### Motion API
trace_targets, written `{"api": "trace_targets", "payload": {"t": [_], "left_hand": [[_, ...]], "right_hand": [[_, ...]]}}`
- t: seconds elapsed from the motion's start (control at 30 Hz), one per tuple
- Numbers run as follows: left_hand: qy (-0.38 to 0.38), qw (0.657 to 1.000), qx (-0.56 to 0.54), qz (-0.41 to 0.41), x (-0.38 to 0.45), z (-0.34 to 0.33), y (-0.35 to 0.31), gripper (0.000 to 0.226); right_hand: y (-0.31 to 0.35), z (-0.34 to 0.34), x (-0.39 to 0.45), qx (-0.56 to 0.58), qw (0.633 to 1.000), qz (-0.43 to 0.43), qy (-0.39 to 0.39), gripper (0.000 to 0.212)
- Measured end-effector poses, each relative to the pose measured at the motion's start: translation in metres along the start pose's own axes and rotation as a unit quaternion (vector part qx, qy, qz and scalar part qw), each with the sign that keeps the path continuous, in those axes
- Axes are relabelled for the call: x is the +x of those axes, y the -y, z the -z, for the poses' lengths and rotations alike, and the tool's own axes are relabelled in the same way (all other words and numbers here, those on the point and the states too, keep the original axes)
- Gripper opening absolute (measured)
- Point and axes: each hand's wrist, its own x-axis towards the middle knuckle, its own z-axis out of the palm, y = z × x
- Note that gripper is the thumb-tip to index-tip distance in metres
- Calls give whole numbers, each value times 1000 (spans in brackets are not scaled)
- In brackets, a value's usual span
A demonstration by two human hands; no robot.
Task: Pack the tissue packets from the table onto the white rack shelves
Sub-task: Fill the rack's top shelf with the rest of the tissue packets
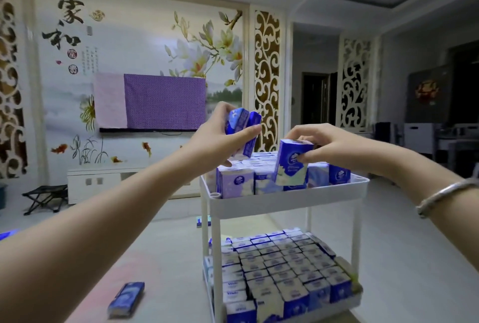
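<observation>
Pale table (160,258) carries one loose packet (126,299); white rack (285,202) stands against it, both shelves stocked. Left hand (220,138) clamps two packets (243,131); right hand (326,145) pinches another (291,164). Floral mural wall (145,45) behind.

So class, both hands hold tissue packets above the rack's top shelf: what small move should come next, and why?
Probably lower the right hand's blue-and-white tissue packet into the white plastic rack's top shelf; it is tilted just above the packed rows.
</observation>
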Motion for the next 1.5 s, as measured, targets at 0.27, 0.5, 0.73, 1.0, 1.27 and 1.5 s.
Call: {"api": "trace_targets", "payload": {"t": [0.27, 0.5, 0.73, 1.0, 1.27, 1.5], "left_hand": [[47, 997, 65, 10, 17, -33, -1, 49], [62, 996, 65, 20, 22, -36, 2, 45], [62, 996, 53, -34, 21, -44, 0, 65], [68, 994, 11, -83, 28, -69, -18, 62], [138, 979, 145, -41, 42, -82, -6, 44], [145, 981, 130, 12, 42, -82, 3, 43]], "right_hand": [[-32, -10, -2, -83, 992, 33, -88, 23], [-47, -30, 2, -304, 953, -7, -7, 48], [-29, -16, 9, 97, 992, -6, -84, 39], [-34, 6, -16, 77, 984, 7, -161, 19], [-52, 28, -23, 33, 986, -38, -160, 18], [-59, 36, -15, 2, 995, -78, -66, 27]]}}
